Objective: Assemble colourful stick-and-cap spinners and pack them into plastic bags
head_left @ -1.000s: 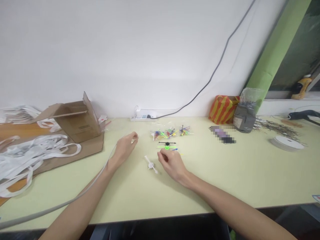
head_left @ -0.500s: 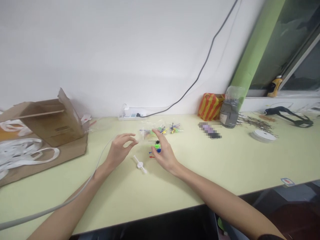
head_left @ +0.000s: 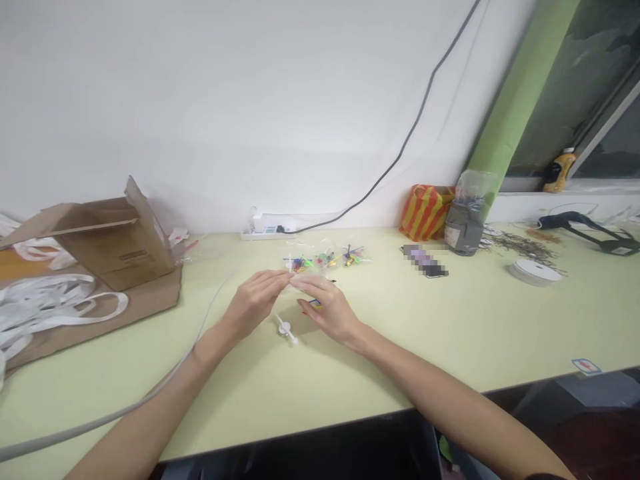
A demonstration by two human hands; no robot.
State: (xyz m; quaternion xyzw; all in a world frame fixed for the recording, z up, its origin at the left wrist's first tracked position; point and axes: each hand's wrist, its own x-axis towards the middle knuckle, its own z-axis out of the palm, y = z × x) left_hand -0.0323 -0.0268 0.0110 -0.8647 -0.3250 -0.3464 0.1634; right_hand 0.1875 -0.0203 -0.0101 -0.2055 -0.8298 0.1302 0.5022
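1. Open cardboard box (head_left: 120,247) at far left, beside the pale green table (head_left: 410,353).
2. Left hand (head_left: 253,305) and right hand (head_left: 325,310) meeting at the fingertips, curled, with anything pinched between them too small to make out.
3. White plastic spinner (head_left: 285,328) lying loose just below the hands.
4. Yellow-and-blue piece (head_left: 315,303) mostly hidden under the right hand.
5. Small colourful plastic parts (head_left: 325,259) in clear bags, just beyond the hands, apparently not yet unpacked.

A cardboard box (head_left: 120,243) blocked the way far left of the left hand (head_left: 250,303). The right hand (head_left: 330,313) had room along the worktop (head_left: 380,353) up to the gray can (head_left: 464,230). Small bags (head_left: 325,259) lay just ahead.
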